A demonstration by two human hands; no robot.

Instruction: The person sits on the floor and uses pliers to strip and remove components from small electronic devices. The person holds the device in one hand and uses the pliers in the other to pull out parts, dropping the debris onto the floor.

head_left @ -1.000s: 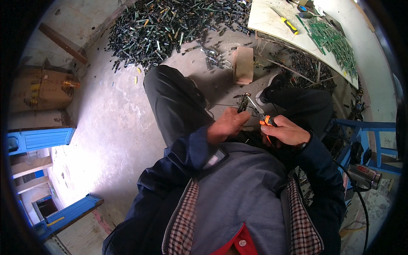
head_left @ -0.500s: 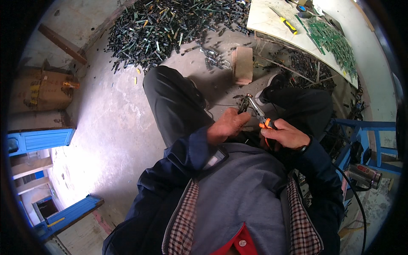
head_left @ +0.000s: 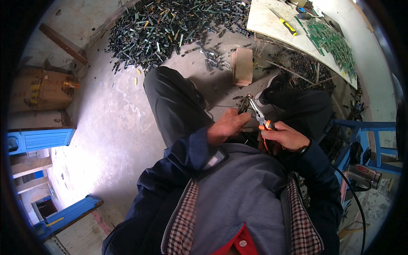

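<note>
Wrapped round the orange and black handles of long-nose pliers (head_left: 260,114) is my right hand (head_left: 287,136). The pliers' metal jaws point away from me, their tip meeting a small dark strip-like part (head_left: 243,104). My left hand (head_left: 229,125) grips the near end of that part, with its fingers closed. A small coppery bit shows at the plier tip, too small to name. Both hands are over my lap, between my bent knees.
A heap of dark strips (head_left: 157,34) covers the floor ahead. A tan block (head_left: 242,66) stands between my feet. On the white table (head_left: 265,21) at right lie a yellow-handled tool (head_left: 289,28) and green strips (head_left: 333,44). A metal heat gun (head_left: 364,175) sits at lower right.
The plier handles have spread apart slightly in my right hand, and the jaws have shifted a little. My left hand has stayed in place.
</note>
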